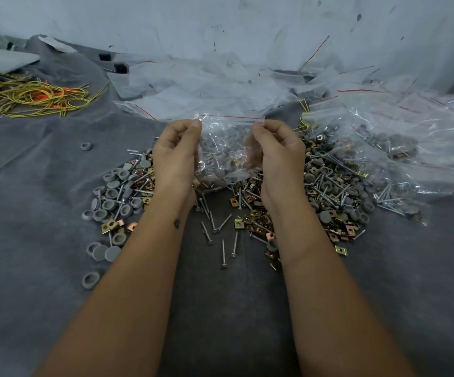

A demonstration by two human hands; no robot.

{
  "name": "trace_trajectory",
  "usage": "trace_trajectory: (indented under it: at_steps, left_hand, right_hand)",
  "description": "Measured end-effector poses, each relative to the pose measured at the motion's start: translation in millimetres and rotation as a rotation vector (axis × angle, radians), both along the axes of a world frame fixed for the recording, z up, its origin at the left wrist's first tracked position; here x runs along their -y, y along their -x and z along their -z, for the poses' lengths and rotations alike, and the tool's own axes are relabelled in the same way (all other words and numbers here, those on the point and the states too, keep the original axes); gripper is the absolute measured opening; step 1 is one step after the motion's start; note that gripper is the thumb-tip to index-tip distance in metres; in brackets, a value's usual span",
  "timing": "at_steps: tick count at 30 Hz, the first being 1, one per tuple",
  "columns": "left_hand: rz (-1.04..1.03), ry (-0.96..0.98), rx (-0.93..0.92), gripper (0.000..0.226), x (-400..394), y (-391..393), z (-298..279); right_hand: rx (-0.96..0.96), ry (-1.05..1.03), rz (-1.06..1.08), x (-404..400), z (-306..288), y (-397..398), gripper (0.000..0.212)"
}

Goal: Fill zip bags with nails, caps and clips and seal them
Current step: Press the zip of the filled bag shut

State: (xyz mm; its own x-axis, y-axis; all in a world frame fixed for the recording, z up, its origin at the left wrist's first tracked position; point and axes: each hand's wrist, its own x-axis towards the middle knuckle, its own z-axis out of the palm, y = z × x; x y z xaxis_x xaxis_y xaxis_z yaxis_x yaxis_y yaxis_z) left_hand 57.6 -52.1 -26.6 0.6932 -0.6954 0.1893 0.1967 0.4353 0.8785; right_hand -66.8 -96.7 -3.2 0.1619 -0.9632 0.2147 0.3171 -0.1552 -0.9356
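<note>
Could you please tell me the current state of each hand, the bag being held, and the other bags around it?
Left hand: pinching the bag's top left corner.
Right hand: pinching the top right corner.
Held zip bag: upright, partly filled; seal cannot be judged.
Empty bags: piled flat behind.
Filled bags: heaped at right.

Your left hand [175, 156] and right hand [277, 156] pinch the top corners of a zip bag [227, 148] holding caps, above loose nails [215, 227] on the grey tabletop [43, 186].
</note>
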Motion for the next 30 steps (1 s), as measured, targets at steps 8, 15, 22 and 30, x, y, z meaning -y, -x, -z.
trace_trajectory:
  at_steps: [8, 15, 22, 30]
  left_hand:
    - [0.016, -0.032, -0.012, 0.022, 1.7, 0.2, 0.1]
    - [0.017, -0.056, -0.016, 0.022, 2.2, -1.3, 0.8]
    - [0.042, -0.066, 0.003, 0.028, -1.3, 3.4, -2.9]
    - [0.065, -0.071, 0.037, 0.02, -4.1, 5.7, -5.7]
  right_hand:
    - [0.039, -0.027, 0.055, 0.5, 0.3, 0.1, 0.009]
    - [-0.012, -0.01, 0.035, -0.7, -1.3, -0.7, 0.012]
    - [-0.049, 0.02, 0.058, -0.9, -1.8, -0.8, 0.021]
    - [-0.033, 0.004, -0.004, -1.9, -2.2, -1.8, 0.016]
